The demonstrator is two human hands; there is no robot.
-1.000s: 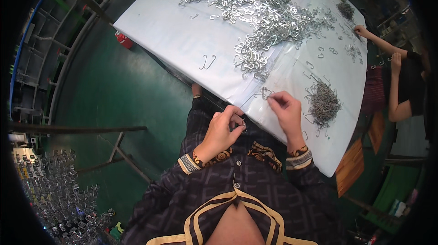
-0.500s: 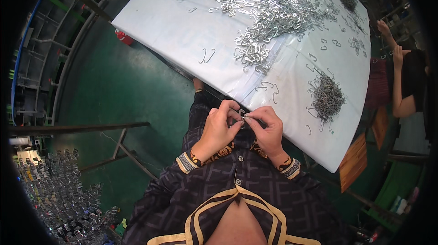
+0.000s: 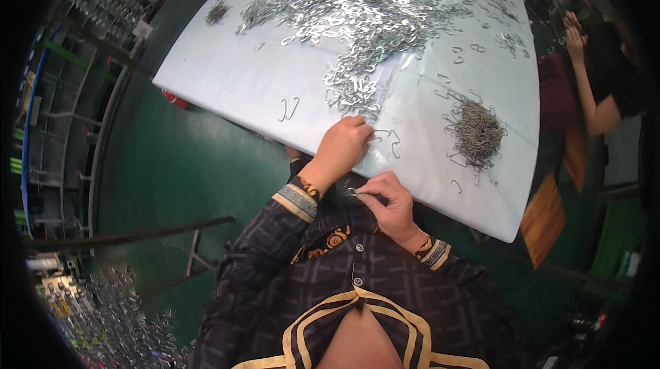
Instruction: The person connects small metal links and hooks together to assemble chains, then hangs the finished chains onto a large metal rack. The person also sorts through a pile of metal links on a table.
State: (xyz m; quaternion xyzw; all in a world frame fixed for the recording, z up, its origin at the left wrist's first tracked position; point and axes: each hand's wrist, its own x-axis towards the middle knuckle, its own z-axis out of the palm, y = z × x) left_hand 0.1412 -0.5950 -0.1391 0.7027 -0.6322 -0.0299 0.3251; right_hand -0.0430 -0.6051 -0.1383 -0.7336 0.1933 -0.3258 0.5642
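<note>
Beside the clip pile (image 3: 357,91), left hand (image 3: 342,146) rests on table (image 3: 227,87).

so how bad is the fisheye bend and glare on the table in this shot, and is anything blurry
Head view: the white table has edges that bow strongly toward the black rim; soft glare sits on the clear sheet near the left hand; the pile of metal clips is sharp, the wire tangle slightly soft; the right hand is sharp, corners dark.

White table (image 3: 227,87) (probably plastic-covered), metal hooks (image 3: 364,18)
</note>
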